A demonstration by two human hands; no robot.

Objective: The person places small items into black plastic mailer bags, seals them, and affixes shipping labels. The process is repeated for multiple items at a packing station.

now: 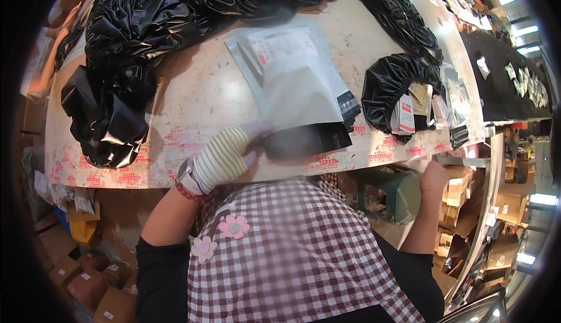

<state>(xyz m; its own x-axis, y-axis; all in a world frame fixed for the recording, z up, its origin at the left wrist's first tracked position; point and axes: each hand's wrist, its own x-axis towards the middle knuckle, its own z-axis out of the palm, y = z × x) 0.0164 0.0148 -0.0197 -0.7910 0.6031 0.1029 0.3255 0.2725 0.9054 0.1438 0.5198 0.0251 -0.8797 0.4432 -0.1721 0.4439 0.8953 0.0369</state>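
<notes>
My left hand point(225, 158), in a striped glove, pinches the near left corner of a pale plastic mailing bag point(301, 92) with a black end strip. The bag lies on top of other similar bags point(242, 54) on the table, and its near end is blurred. A watch point(188, 178) and a red bead bracelet point(189, 192) circle my left wrist. My bare right hand point(434, 177) is closed at the table's front right edge, next to a grey flat strip point(464, 161). Whatever lies inside that fist, if anything, is hidden.
Crumpled black plastic point(137, 31) covers the table's far left. An open black bag point(403, 66) with small packets point(403, 115) sits on the right. Below the table's right side is a green stool point(397, 197). Cardboard boxes point(114, 305) stand at lower left. A person's arm point(52, 60) shows far left.
</notes>
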